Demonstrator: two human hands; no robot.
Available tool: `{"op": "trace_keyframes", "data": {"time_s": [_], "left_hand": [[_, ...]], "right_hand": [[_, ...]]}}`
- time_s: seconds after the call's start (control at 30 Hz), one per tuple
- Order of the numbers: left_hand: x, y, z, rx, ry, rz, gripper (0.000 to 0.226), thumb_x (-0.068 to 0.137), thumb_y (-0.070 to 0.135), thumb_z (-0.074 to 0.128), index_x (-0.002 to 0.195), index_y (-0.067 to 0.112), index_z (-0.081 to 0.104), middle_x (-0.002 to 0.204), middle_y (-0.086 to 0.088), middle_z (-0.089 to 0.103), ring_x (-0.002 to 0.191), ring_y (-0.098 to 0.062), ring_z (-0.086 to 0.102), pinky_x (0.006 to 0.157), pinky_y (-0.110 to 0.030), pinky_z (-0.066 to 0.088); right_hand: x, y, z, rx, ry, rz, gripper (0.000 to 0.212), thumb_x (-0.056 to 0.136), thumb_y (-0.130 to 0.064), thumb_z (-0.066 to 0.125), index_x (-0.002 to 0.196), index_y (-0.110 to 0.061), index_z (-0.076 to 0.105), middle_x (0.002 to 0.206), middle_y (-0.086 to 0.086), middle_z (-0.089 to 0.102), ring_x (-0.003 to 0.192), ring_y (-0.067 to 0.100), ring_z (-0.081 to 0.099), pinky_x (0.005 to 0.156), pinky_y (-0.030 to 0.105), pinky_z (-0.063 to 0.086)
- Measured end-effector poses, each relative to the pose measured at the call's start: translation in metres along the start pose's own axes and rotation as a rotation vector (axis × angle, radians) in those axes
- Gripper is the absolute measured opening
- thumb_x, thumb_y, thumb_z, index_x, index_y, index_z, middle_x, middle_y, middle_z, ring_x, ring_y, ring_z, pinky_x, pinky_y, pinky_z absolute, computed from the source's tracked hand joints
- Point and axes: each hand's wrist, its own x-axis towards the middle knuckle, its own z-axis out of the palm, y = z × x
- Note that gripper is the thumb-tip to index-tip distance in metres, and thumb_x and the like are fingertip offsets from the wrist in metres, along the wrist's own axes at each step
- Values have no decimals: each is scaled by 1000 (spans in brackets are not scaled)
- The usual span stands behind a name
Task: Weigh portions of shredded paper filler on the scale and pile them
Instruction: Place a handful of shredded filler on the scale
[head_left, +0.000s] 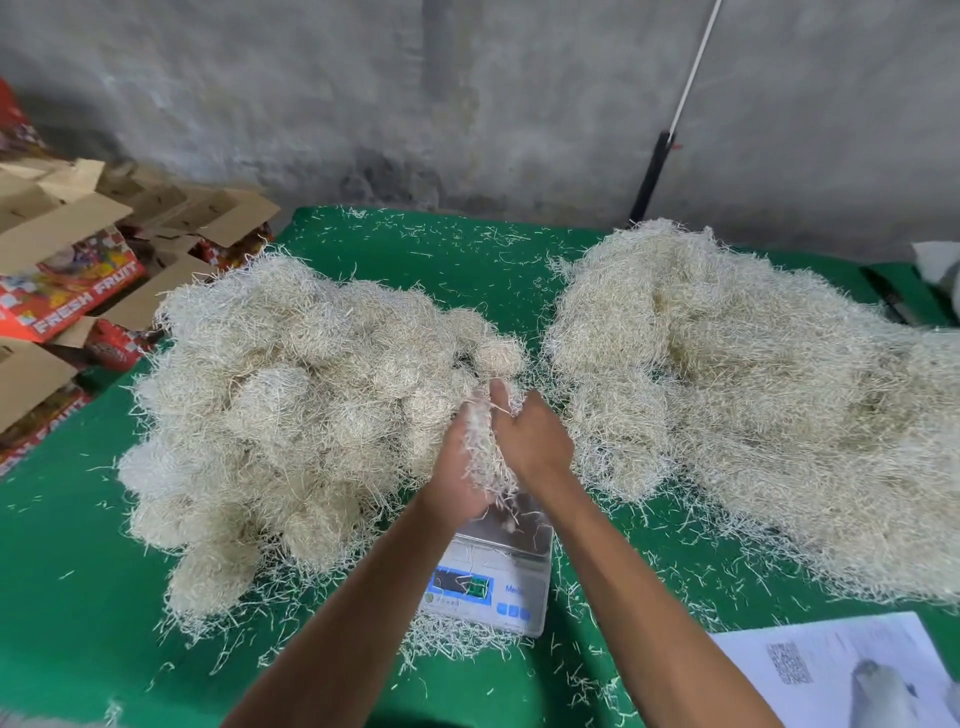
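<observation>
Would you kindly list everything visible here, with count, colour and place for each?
Shredded paper piles: two, pale straw; left pile and right pile on the table.
Table: one, green cover, strewn with loose shreds.
Scale: one, white with blue display, centre front, under the hands.
Fruit boxes: several, red print and brown card, far left.
Printed sheet: one, white, bottom right.
Pole: one, white and black, leaning on the grey wall.
Portion of shreds: one, pale, held between both hands above the scale.
Left hand: grip on the portion.
Right hand: grip on the portion.
</observation>
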Motion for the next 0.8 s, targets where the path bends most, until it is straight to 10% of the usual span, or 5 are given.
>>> {"op": "trace_keyframes", "data": {"time_s": [0.17,0.3,0.53,0.67,0.8], "left_hand": [[-6,19,18,-216,-173,17,40,111,27,21,90,11,51,87,-13,44,65,-15,65,59,-24,53],[-20,26,12,-627,-40,-32,39,103,40,51,118,6,61,126,-32,55,137,-13,45,121,-21,16],[1,21,-7,-81,-182,-163,50,101,45,50,138,10,52,122,-18,69,112,-35,68,94,-56,53],[14,10,-19,-178,113,-96,57,100,51,50,137,8,52,133,-13,63,115,-27,62,98,-43,48],[25,4,-19,-157,192,-42,56,105,50,38,149,17,44,155,-6,41,140,-24,39,107,-39,37]], "right_hand": [[-8,8,16,-68,20,-440,77,106,-63,7,116,-14,66,130,13,62,120,25,59,108,40,44],[-10,11,18,-97,74,-712,44,104,-57,45,122,-25,72,146,-6,57,137,13,46,116,38,30],[14,6,-20,543,142,-111,16,98,-33,71,97,-17,72,83,5,72,68,20,70,52,28,55],[26,-1,-35,1122,49,315,35,100,-32,64,128,-11,63,133,27,60,123,36,61,110,58,46],[24,-16,-40,1224,-116,335,47,101,-46,56,136,-15,60,154,19,48,142,39,46,119,57,35]]}}
